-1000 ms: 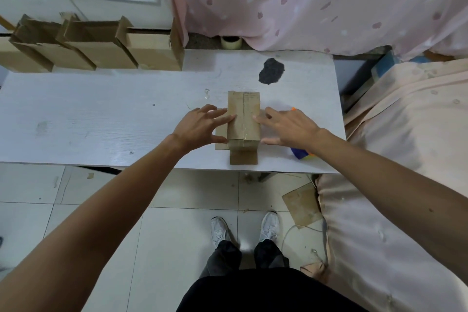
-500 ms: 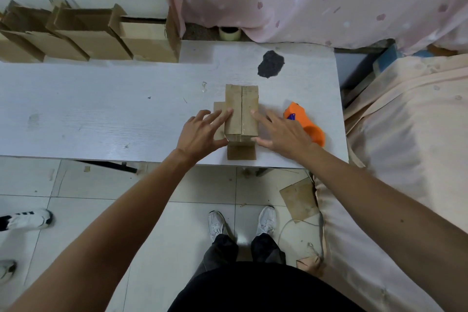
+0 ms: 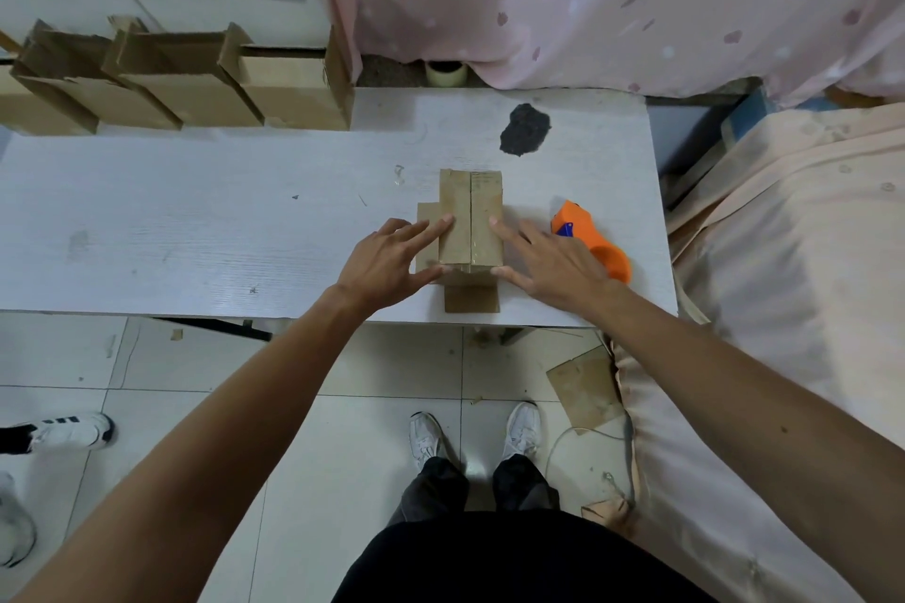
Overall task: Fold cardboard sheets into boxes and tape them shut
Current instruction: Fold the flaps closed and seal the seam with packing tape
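A small brown cardboard box (image 3: 471, 211) stands near the front edge of the white table (image 3: 196, 230), its two top flaps closed and a clear tape strip along the seam. Loose flaps stick out at its left and front. My left hand (image 3: 392, 260) rests against the box's left side, fingers spread on the top flap. My right hand (image 3: 543, 260) presses the right side, fingers spread too. An orange tape dispenser (image 3: 592, 240) lies on the table just right of my right hand.
Several open cardboard boxes (image 3: 196, 83) stand in a row at the table's back left. A tape roll (image 3: 445, 73) sits behind the table, a black patch (image 3: 524, 128) marks its top. A bed (image 3: 783, 309) lies right; another person's shoe (image 3: 68, 431) is left.
My hands slid back along the box top toward me and my right hand uncovered the orange tape dispenser. The camera tilted down a little.
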